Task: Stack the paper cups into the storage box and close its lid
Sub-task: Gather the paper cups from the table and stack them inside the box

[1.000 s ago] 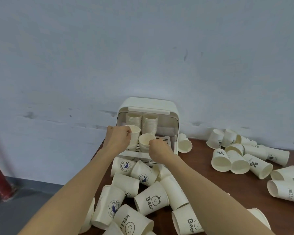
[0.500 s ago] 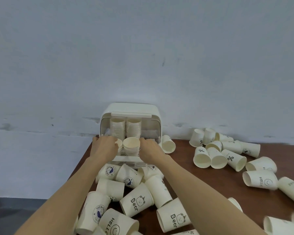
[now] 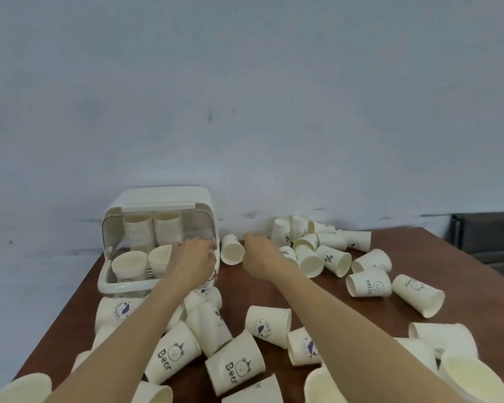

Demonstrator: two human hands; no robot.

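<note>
The cream storage box (image 3: 108, 286) stands at the table's back left with its lid (image 3: 163, 196) swung up. Two tall cup stacks (image 3: 138, 231) fill its rear, and two shorter stacks (image 3: 128, 264) sit in front. My left hand (image 3: 192, 257) hovers over the box's right front corner, fingers loosely apart near the right wall, holding nothing. My right hand (image 3: 259, 257) is outside the box, fingers stretched beside a paper cup (image 3: 232, 251) lying on its side just right of the box. Whether it touches that cup is unclear.
Several loose paper cups lie in a heap at the back right (image 3: 326, 254), and more printed ones crowd the near side (image 3: 233, 365). The brown table (image 3: 274, 295) ends close to the box on the left. A dark object (image 3: 489, 237) stands beyond the right edge.
Both hands left the front cups in the box and moved right. My right hand came out of the box to the lying cup. The view swung right.
</note>
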